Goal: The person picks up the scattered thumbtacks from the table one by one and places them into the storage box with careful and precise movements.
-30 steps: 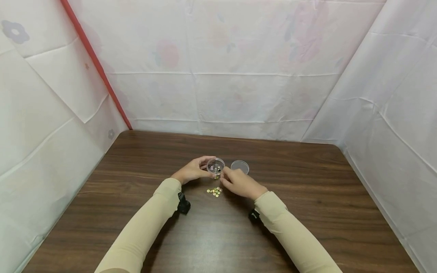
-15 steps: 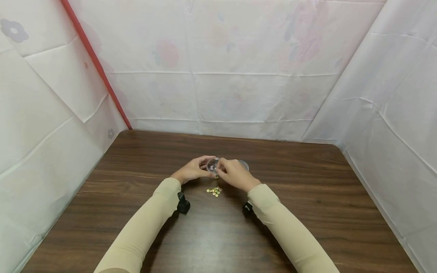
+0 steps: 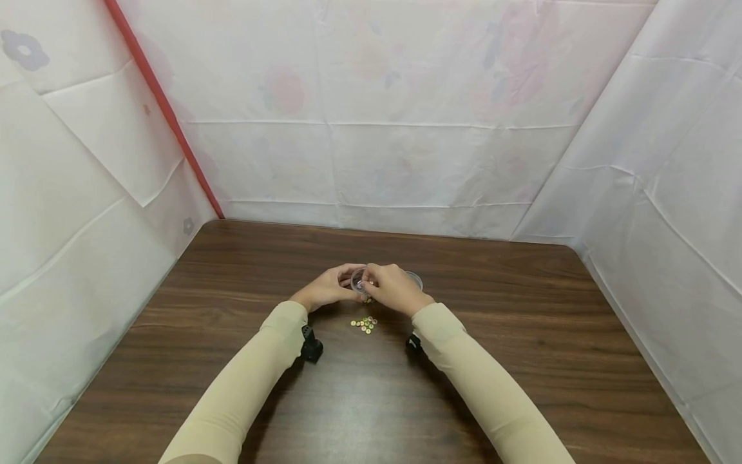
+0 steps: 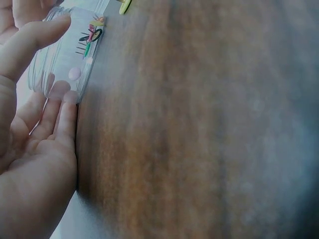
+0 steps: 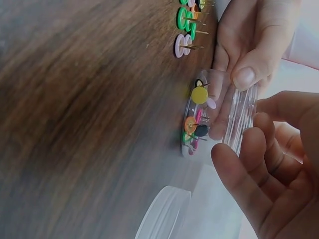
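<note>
My left hand [image 3: 329, 287] grips a clear round plastic container [image 5: 240, 118] by its side, thumb and fingers around the wall. Several colourful flat-headed thumbtacks [image 5: 200, 94] lie inside, yellow, orange, black, pink and green among them. Over the mouth of that container is my right hand [image 3: 397, 290], its fingertips [image 5: 248, 137] right at the rim with the fingers bent. Whether they pinch a tack I cannot tell. In the left wrist view, the left thumb [image 4: 40, 36] reaches over the container, and tacks show through its bottom part.
A clear round lid [image 5: 163, 214] lies on the dark wooden table [image 3: 278, 399] just right of the container. Nearer the person lies a loose group of thumbtacks [image 3: 365, 324], points up. Pale patterned cloth [image 3: 406, 161] walls the table's back and sides.
My right hand has moved left and forward from beside the container to over its mouth, now partly covering it and the lid. The left hand keeps its place on the container.
</note>
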A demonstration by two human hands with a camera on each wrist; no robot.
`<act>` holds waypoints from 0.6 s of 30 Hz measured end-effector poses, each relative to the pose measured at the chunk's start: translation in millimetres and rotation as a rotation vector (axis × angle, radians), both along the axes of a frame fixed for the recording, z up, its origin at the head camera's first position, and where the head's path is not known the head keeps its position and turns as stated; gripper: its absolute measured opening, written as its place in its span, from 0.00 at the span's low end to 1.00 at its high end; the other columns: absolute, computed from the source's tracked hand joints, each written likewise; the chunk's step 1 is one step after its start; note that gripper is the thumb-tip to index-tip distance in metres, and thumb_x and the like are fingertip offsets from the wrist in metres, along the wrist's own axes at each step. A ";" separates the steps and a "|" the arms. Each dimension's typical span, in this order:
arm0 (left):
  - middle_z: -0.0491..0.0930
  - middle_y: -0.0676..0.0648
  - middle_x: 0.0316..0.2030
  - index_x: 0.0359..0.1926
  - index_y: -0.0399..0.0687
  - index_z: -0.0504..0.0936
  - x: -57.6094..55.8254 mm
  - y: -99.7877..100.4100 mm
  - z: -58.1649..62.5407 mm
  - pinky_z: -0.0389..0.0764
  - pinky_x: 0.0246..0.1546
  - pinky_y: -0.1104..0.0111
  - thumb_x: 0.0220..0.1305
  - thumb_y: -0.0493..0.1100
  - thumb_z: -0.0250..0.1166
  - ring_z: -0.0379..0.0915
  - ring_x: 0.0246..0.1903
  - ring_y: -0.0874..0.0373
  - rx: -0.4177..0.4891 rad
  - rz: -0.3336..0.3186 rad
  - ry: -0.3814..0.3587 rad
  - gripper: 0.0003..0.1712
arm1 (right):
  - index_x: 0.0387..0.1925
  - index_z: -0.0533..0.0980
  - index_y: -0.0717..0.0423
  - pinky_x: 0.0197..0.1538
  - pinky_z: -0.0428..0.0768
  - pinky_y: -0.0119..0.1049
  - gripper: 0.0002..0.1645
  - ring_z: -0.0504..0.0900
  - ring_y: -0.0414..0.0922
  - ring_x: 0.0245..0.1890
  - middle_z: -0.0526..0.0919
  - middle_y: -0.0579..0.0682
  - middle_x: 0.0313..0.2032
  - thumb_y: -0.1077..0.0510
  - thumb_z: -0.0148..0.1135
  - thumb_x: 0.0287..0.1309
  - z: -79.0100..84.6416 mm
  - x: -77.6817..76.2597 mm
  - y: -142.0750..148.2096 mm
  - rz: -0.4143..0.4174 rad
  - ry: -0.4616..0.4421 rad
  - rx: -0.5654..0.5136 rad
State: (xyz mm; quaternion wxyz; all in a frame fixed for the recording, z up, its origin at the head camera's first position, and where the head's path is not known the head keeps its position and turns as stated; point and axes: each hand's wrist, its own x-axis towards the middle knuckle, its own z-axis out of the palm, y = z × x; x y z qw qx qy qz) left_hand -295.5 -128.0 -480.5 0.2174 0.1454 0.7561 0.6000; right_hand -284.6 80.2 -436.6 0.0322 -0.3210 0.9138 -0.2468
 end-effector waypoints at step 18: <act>0.63 0.44 0.71 0.75 0.54 0.64 0.0 -0.2 0.0 0.62 0.71 0.53 0.59 0.40 0.76 0.55 0.72 0.47 -0.012 0.002 0.003 0.46 | 0.49 0.80 0.50 0.28 0.78 0.30 0.11 0.78 0.37 0.26 0.85 0.45 0.36 0.51 0.58 0.73 -4.3 -4.4 -3.3 -0.026 -0.013 0.048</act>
